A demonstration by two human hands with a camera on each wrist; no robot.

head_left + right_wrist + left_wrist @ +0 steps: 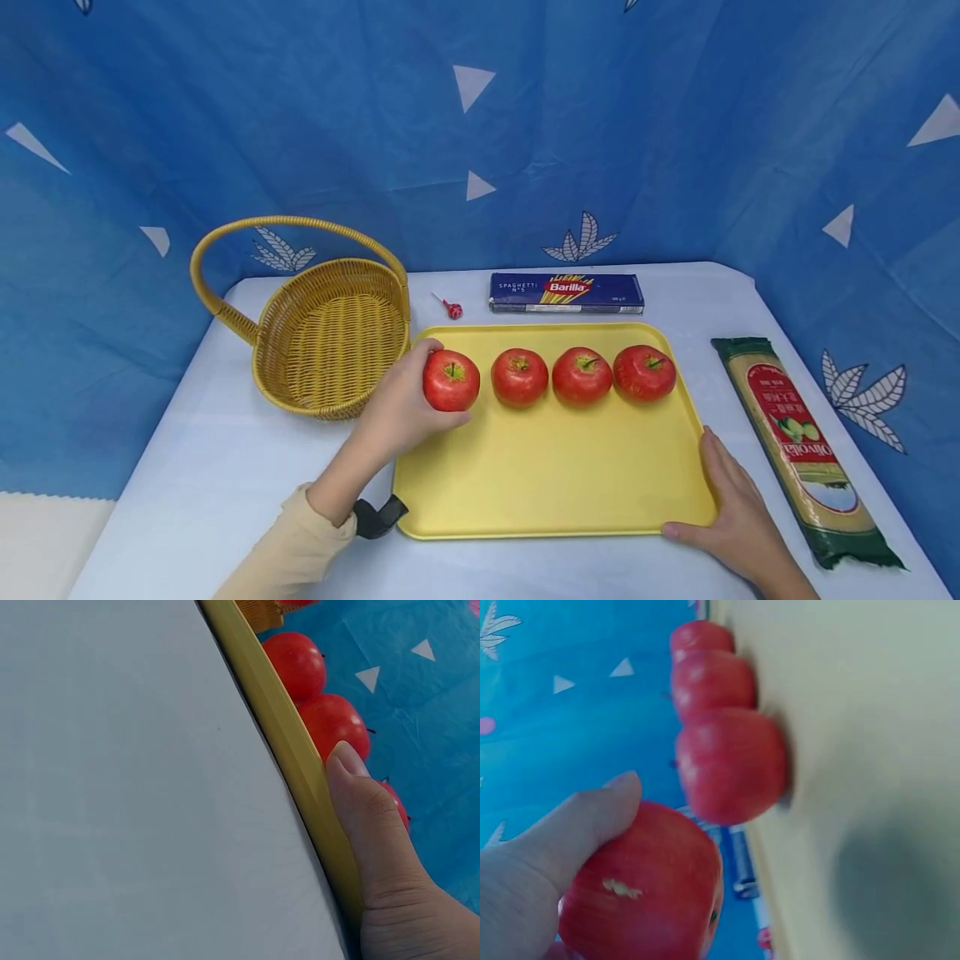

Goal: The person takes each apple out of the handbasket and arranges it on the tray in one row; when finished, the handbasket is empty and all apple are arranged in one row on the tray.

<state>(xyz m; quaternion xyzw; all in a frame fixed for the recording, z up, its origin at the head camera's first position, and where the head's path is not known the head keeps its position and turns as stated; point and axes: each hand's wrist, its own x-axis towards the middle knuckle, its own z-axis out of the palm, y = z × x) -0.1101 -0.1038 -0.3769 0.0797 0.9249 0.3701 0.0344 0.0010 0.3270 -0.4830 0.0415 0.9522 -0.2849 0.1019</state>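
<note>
My left hand [405, 400] grips a red apple [452, 381] over the left end of a yellow tray [555, 475]. In the left wrist view the thumb lies across the top of this apple [649, 892], which is raised off the tray; a shadow falls on the tray's surface. Three more red apples stand in a row along the tray's far side: a left one [520, 377], a middle one [582, 376] and a right one [645, 372]. At the tray's front right corner rests my right hand [738, 517], thumb on the front rim, fingers extended along the right side.
A yellow wicker basket [330, 404] with a tall handle stands left of the tray. Behind the tray lie a wrapped lollipop [453, 310] and a blue spaghetti box [566, 293]. A long pasta packet [802, 450] lies to the right. Blue cloth [600, 125] hangs around the white table.
</note>
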